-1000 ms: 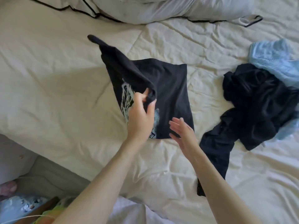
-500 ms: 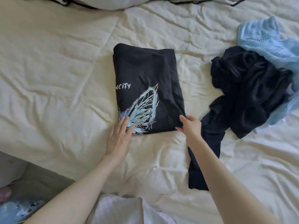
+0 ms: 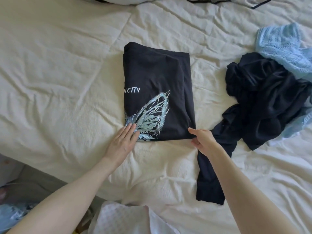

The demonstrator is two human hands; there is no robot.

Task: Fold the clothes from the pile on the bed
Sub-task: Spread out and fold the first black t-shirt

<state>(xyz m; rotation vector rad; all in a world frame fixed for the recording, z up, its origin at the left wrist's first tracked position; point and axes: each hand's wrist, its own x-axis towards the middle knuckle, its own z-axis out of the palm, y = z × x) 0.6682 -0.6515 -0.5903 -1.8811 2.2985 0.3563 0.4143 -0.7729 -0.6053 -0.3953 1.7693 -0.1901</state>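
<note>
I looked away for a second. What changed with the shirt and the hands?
The left hand let go of the raised flap; the black shirt now lies folded flat. That hand presses its near corner, and the right hand pinches the other. The clothes pile stayed put.

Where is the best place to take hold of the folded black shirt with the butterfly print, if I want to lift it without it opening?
Probably grip the folded black shirt by its two near corners, coming from the near edge. It lies flat, with loose layers along its right side. The right hand already pinches the near right corner; the left hand lies flat on the other.
</note>
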